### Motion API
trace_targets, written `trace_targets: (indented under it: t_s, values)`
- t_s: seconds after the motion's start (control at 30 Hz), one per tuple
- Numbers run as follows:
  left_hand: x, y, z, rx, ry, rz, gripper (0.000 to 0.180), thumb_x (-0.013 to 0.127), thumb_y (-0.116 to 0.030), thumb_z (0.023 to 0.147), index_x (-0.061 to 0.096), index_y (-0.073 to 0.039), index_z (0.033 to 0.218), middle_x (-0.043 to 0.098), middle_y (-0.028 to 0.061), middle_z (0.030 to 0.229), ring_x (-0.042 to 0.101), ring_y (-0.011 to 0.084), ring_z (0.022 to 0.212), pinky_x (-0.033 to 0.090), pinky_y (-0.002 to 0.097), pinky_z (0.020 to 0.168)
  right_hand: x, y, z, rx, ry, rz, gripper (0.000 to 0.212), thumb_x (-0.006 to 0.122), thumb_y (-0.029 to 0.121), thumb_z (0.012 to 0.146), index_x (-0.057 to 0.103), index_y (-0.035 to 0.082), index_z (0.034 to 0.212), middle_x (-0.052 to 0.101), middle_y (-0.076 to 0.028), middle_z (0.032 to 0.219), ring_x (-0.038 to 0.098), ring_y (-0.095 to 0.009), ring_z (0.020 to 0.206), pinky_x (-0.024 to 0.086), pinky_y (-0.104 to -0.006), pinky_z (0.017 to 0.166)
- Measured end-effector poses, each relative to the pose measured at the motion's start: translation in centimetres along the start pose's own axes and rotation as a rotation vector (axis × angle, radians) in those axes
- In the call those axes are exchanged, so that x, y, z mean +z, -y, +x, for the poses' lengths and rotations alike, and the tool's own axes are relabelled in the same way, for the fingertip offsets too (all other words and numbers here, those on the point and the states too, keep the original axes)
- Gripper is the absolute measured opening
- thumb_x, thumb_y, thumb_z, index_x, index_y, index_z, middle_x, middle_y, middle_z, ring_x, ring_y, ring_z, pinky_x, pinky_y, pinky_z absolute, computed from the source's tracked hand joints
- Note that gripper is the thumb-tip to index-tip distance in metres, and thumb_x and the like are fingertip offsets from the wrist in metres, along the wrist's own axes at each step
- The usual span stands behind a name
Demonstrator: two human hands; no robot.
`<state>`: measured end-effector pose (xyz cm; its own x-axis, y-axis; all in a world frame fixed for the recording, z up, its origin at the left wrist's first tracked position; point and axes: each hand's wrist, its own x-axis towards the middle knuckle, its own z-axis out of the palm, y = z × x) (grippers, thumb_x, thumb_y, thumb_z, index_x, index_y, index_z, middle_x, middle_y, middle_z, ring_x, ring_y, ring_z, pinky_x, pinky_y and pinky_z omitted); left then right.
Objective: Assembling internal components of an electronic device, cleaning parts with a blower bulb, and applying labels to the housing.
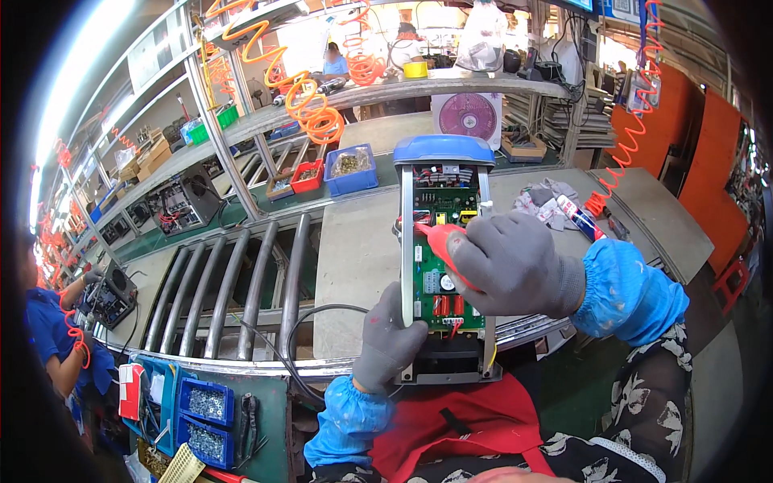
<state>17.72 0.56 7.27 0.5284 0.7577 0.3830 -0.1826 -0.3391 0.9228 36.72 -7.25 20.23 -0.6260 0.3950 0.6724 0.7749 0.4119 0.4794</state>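
Note:
In front of me stands an open electrical device (408, 274) with light side rails, a blue cover at its far end and a green circuit board (433, 262) inside. My left hand (388, 340), in a grey glove, is closed round the near left rail. Above the board, my gloved right hand (515, 266) is wrapped round a red tapered tool (448, 245); its exact kind is unclear. The tool's narrow end points at the left rail, near the board's far half. My right hand hides part of the board and the right rail.
A tube (580, 219) and a crumpled rag (547, 203) lie to the right. Left are conveyor rollers (254, 294) and a black cable (294, 338). Blue bins (207, 400) of small metal parts stand near left, a blue bin (351, 171) farther back. A co-worker (60, 330) is far left.

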Motion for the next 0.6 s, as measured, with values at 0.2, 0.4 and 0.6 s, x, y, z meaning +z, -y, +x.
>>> trace_targets:
  t_s: [0.2, 0.4, 0.6]
  values:
    - [-0.1, -0.4, -0.1, -0.008, -0.003, 0.058, 0.049, 0.059, 0.003, 0.072, 0.056, 0.002, 0.122, 0.066, 0.011, 0.106, 0.064, 0.0166, 0.099, 0.051, 0.0314, 0.089, 0.1, 0.6, -0.5, -0.047, -0.078, -0.063, 0.035, 0.068, 0.017, 0.058, 0.062, 0.003, 0.09, 0.047, -0.004, 0.07, 0.055, -0.019, 0.057, 0.041, -0.0327, 0.046]
    - [-0.4, -0.2, 0.0, -0.004, 0.03, 0.021, 0.054, 0.061, 0.002, 0.073, 0.052, 0.005, 0.125, 0.064, 0.0105, 0.112, 0.061, 0.0153, 0.101, 0.05, 0.0313, 0.089, 0.3, 0.3, -1.2, -0.009, -0.094, -0.063, 0.036, 0.069, 0.018, 0.057, 0.063, 0.004, 0.09, 0.049, -0.005, 0.071, 0.055, -0.019, 0.058, 0.042, -0.0333, 0.046]
    - [-0.5, 0.2, 0.4, -0.006, 0.025, 0.017, 0.051, 0.06, 0.002, 0.073, 0.053, 0.004, 0.123, 0.063, 0.0092, 0.108, 0.061, 0.0146, 0.099, 0.05, 0.0305, 0.088, 0.5, -0.1, -1.2, 0.052, -0.088, 0.003, 0.039, 0.074, 0.017, 0.06, 0.061, 0.005, 0.095, 0.049, -0.005, 0.073, 0.056, -0.022, 0.059, 0.043, -0.0359, 0.049]
